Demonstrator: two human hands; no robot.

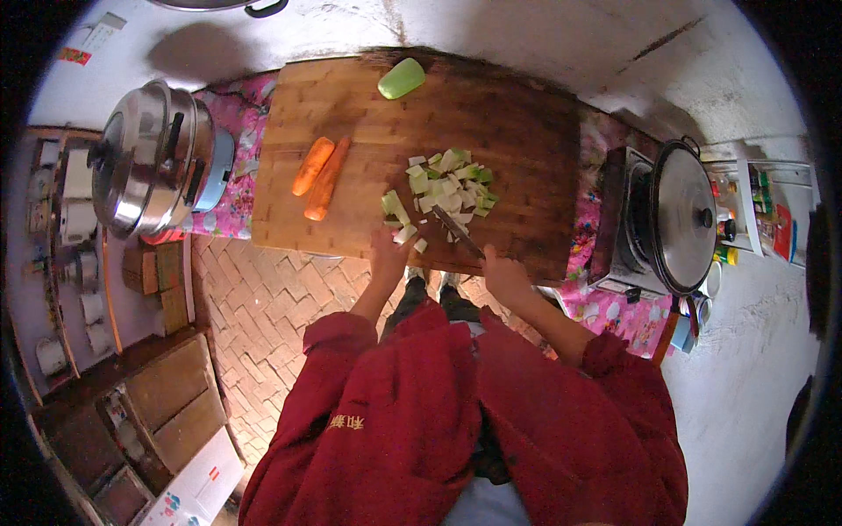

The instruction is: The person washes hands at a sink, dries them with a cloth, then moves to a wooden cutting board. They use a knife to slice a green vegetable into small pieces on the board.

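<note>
My right hand [505,275] is closed round the handle of a kitchen knife [458,231]. Its blade slants up and left over the large wooden chopping board [351,96], its tip reaching the near side of a pile of chopped pale green vegetable [451,181]. At the board's near edge, the curled fingers of my left hand [388,254] are on a small whitish vegetable piece [404,234]; a pale green strip [395,207] lies just beyond. Two peeled carrots [320,180] rest side by side to the left. A smooth light green vegetable chunk [402,79] sits at the far edge.
On the left, a steel steamer pot [145,158] stands on a pink flowered cloth [230,206]. A lidded wok [684,217] sits on a stove [618,219] at right. Shelves with bottles [763,210] hang beyond it. A wooden cupboard [145,377] stands lower left above brick flooring [281,307].
</note>
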